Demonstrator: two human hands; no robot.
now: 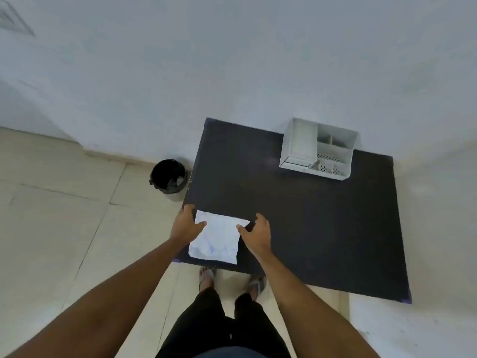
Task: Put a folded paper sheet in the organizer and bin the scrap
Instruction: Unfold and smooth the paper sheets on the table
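A white, creased paper sheet [216, 237] lies at the near left corner of a dark table [309, 215]. My left hand [186, 223] grips the sheet's far left corner, thumb on top. My right hand [255, 232] pinches its far right corner. A white desk organizer [318, 148] with several compartments stands at the table's far right, against the wall. A black bin [169, 178] sits on the floor just left of the table, with some crumpled scrap inside.
A pale wall runs behind the table. Beige floor tiles spread to the left. My feet in sandals [206, 276] stand at the table's near edge.
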